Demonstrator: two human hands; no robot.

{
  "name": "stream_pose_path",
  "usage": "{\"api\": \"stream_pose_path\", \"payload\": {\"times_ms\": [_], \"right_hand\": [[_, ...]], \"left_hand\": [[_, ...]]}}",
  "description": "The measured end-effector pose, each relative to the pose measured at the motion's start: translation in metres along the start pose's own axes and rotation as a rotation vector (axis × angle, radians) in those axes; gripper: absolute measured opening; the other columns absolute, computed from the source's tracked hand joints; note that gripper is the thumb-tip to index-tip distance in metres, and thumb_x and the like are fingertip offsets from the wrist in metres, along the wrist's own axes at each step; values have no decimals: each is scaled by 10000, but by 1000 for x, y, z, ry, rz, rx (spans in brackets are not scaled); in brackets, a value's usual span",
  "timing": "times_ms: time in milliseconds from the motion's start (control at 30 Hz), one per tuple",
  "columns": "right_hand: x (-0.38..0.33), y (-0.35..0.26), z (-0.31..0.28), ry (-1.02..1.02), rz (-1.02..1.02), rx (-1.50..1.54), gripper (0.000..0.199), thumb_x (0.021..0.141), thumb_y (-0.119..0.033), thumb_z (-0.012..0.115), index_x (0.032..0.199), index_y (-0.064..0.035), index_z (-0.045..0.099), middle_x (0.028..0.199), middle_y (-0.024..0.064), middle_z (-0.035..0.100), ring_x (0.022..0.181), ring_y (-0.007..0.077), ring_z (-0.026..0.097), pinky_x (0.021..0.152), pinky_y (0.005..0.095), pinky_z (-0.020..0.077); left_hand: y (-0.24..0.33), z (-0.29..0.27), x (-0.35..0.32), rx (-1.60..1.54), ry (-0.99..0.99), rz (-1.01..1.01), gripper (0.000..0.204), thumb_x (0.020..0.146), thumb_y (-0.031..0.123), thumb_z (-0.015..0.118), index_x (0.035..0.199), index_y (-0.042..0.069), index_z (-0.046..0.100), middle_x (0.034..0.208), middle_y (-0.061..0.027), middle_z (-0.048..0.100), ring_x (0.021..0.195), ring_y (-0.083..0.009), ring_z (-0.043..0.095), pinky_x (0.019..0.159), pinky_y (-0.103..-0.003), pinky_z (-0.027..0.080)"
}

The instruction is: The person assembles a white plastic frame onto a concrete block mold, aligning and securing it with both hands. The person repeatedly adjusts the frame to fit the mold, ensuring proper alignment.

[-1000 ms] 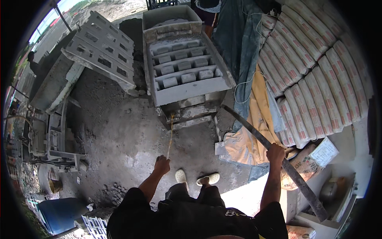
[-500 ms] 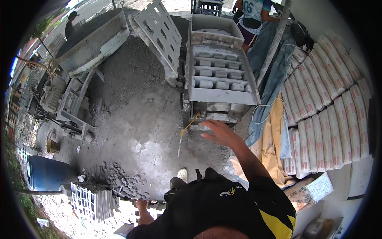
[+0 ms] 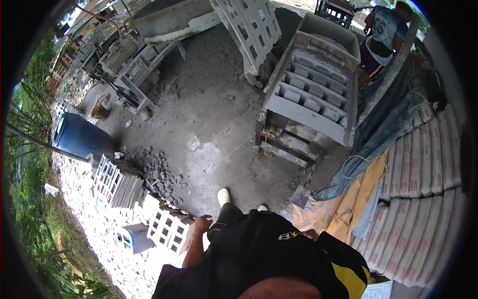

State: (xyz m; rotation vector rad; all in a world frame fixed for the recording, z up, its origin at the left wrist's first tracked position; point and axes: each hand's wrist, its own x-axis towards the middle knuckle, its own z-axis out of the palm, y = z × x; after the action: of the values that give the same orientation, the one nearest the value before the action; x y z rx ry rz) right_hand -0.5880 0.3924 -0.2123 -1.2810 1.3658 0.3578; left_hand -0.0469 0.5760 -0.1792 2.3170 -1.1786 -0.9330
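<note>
I stand on a rough concrete floor (image 3: pixel 209 129), looking down over my black shirt and white shoes. My left hand (image 3: pixel 201 223) hangs by my hip with nothing visible in it; its fingers are too small to read. It is just above a white hollow concrete block (image 3: pixel 169 230). My right hand is hidden behind my body. Ahead on the right stands a grey block-making machine (image 3: pixel 311 92) whose mould holds rows of wet grey blocks. Another person (image 3: pixel 383 32) works behind the machine.
Stacked cement sacks (image 3: pixel 423 189) line the right side, with a grey tarpaulin (image 3: pixel 388 129) and an orange cloth (image 3: pixel 348 204) in front. A blue barrel (image 3: pixel 82 139), more hollow blocks (image 3: pixel 114 182), rubble (image 3: pixel 164 174) and a mixer trough (image 3: pixel 169 20) lie left and ahead.
I have turned left and stepped back from the machine. The long bar my right hand held a second ago is gone from view, and my left arm has dropped to my side.
</note>
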Motion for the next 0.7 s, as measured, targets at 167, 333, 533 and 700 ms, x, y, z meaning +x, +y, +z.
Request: {"api": "stream_pose_path", "payload": {"times_ms": [167, 333, 533, 700], "right_hand": [[81, -32, -37, -54, 27, 428, 164, 907, -179, 512, 1004, -63, 574, 807, 66, 616, 694, 186, 599, 591, 322, 461], [227, -100, -76, -130, -457, -91, 210, 866, -256, 550, 945, -69, 604, 789, 58, 630, 576, 168, 578, 482, 300, 433], [205, -299, -19, -258, -481, 82, 283, 920, -292, 535, 1084, -63, 565, 883, 58, 635, 658, 134, 595, 532, 284, 464], [190, -329, 15, -397, -428, -197, 301, 917, -268, 554, 1122, -48, 572, 900, 81, 658, 733, 179, 633, 631, 300, 491]], "left_hand": [[11, -9, -70, -264, 140, -459, 298, 731, 208, 645, 975, 40, 680, 688, -151, 658, 644, -216, 656, 605, -322, 515], [-26, 1, -123, -269, 249, -633, 285, 683, 178, 638, 936, 61, 696, 830, -194, 672, 813, -322, 656, 742, -367, 521], [-18, 25, -176, -298, 451, -794, 288, 698, 223, 601, 924, 76, 701, 908, -187, 669, 880, -331, 643, 804, -389, 512], [3, 46, -177, -181, 239, -807, 235, 749, 211, 529, 847, 82, 700, 906, -166, 667, 863, -343, 635, 770, -428, 513]]}}
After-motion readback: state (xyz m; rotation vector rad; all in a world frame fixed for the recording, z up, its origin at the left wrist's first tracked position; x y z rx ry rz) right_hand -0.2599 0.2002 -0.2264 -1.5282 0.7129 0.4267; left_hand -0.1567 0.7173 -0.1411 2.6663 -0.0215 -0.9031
